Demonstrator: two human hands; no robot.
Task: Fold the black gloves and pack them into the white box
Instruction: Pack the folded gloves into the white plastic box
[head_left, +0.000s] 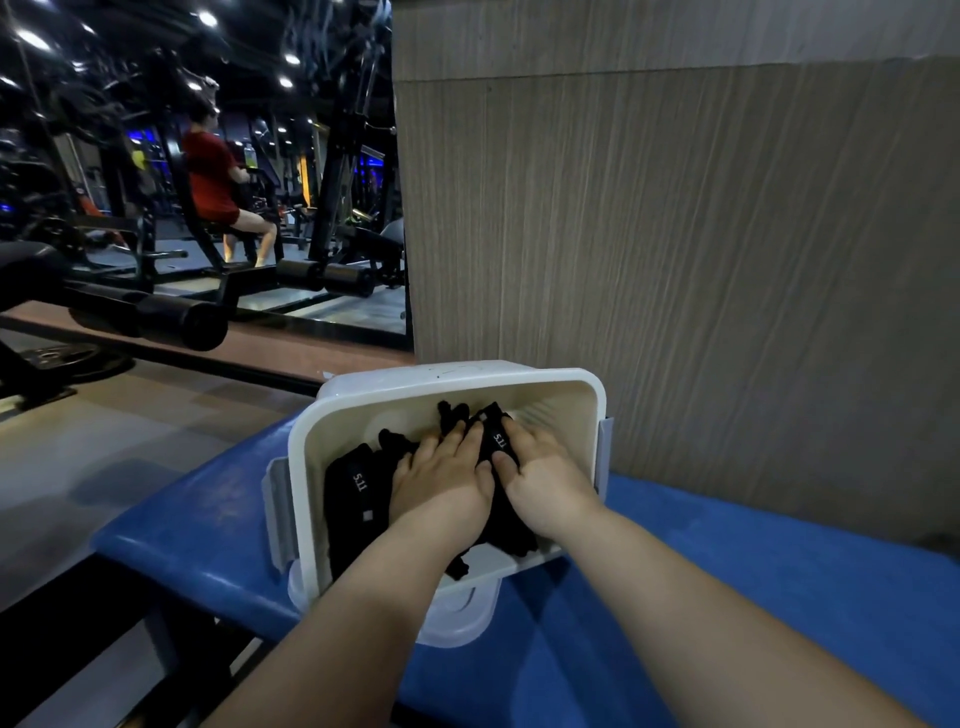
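Two bare hands are down inside the white box (305, 441), both laid on the black gloves (358, 499) at its bottom.

Left hand (441, 480): palm down, fingers straight and slightly spread, pressing flat on the glove fabric near the middle of the box. Nothing is gripped; the hand is released.

Right hand (545, 491): palm down just beside the left hand, thumbs nearly touching. Its fingers lie extended over the fabric towards the far right corner, and the thumb rests on a glove strap bearing white "5.11" lettering. No curl around the fabric is visible; recorded as released, pressing only.

Black gloves: all within the box. One lies exposed along the left wall, with a second "5.11" mark showing. The rest are bunched under and between the hands, with fingertips protruding towards the far wall and a portion near the front wall.

White box: open-topped, with grey clips (272, 499) on its sides, standing on the blue padded tabletop (171, 525) close to a wood-grain panel (675, 260).

Background, left: a person in red (213, 176) seated at an exercise machine (332, 171).
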